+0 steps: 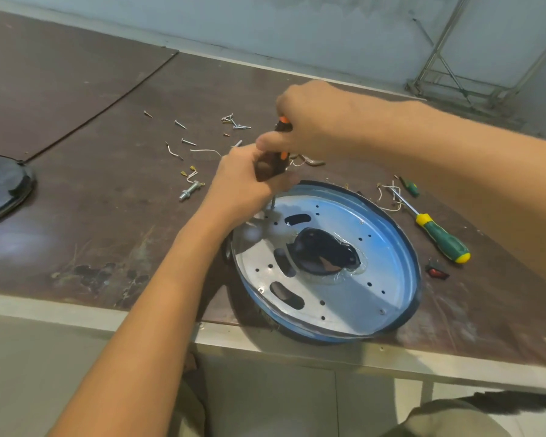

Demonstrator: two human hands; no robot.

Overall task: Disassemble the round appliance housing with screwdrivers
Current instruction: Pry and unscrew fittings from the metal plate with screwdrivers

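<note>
The round appliance housing [375, 263], a shiny metal disc with a blue rim and dark cutouts, lies near the table's front edge. A black and orange screwdriver [273, 159] stands upright over the disc's far left rim, its tip down on the metal. My left hand [243, 181] grips the lower part of its handle. My right hand [309, 121] grips the top of the handle from above. A second screwdriver [438, 234] with a green and yellow handle lies on the table right of the housing.
Loose screws [237, 123], a bolt [189, 190], wire bits [388, 197] and a small green screwdriver [411, 187] are scattered behind the housing. A red rocker switch [437, 272] lies at its right. A dark round cover [0, 187] sits at the table's left edge.
</note>
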